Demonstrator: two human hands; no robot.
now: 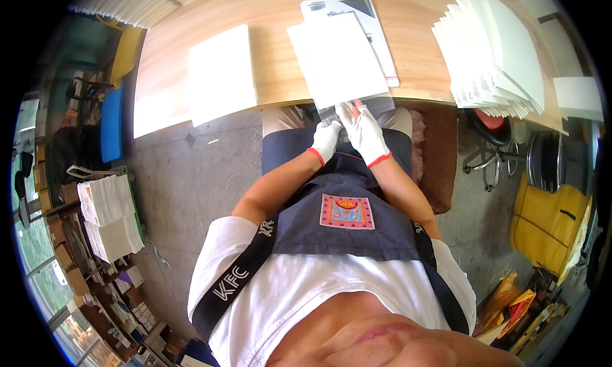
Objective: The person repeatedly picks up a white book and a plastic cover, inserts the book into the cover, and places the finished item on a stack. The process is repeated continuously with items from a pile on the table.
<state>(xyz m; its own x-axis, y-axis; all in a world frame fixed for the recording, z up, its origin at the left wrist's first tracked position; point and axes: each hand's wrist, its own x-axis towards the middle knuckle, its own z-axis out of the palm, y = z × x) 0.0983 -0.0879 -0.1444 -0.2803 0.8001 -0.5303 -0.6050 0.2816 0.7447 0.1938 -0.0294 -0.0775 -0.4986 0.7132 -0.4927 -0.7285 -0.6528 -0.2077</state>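
Note:
A stack of white sheets (338, 58) lies at the table's near edge in front of me. A greyish see-through strip, which looks like clear plastic film (382, 104), sticks out from under its near end. My left hand (326, 139), in a white glove with a red cuff, has its fingers curled at the left part of that film. Gloved the same way, my right hand (363, 131) closes on the film's near edge, its fingers pointing toward the sheets. Under the stack is a white and grey printed piece (380, 35), partly covered.
A white paper stack (223, 74) lies to the left on the wooden table (274, 55). Fanned white sheets (494, 61) stand at the right. A black stool (491, 128) and yellow folded covers (548, 220) are on the right; bundled paper (109, 217) is at the left.

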